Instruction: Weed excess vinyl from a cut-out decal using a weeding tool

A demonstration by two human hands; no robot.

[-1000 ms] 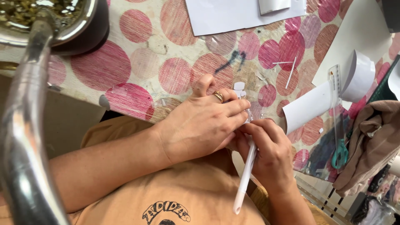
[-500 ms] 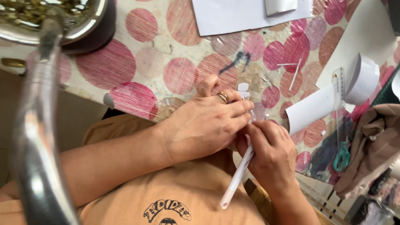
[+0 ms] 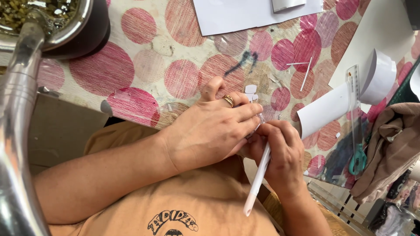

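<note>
Gripping: the right hand [image 3: 284, 153] closes its fingers [image 3: 280, 131] around a slim white pen-like tool [image 3: 258, 179], whose free end points down toward the person's orange shirt [image 3: 131, 218].
Left hand: the left hand [image 3: 210, 131] lies flat with its fingers [image 3: 245, 114] stretched out and close together, pressing down just beside the tool's working end; a gold ring [image 3: 228, 100] sits on 1 finger.
Small piece: a little white piece [image 3: 250, 89] shows just past the left fingertips, on the tablecloth; what lies under the fingers is hidden.
Surface: a tablecloth [image 3: 144, 74] with red and pink circles covers the table.
Around: a white sheet of paper [image 3: 245, 15] lies at the far edge, 2 thin white sticks [image 3: 306, 67] lie well apart from the hands, and a clear ruler [image 3: 355, 100] rests near a roll of white paper [image 3: 326, 109].
Near corner: a metal bowl [image 3: 57, 26] stands at the tablecloth's corner.
</note>
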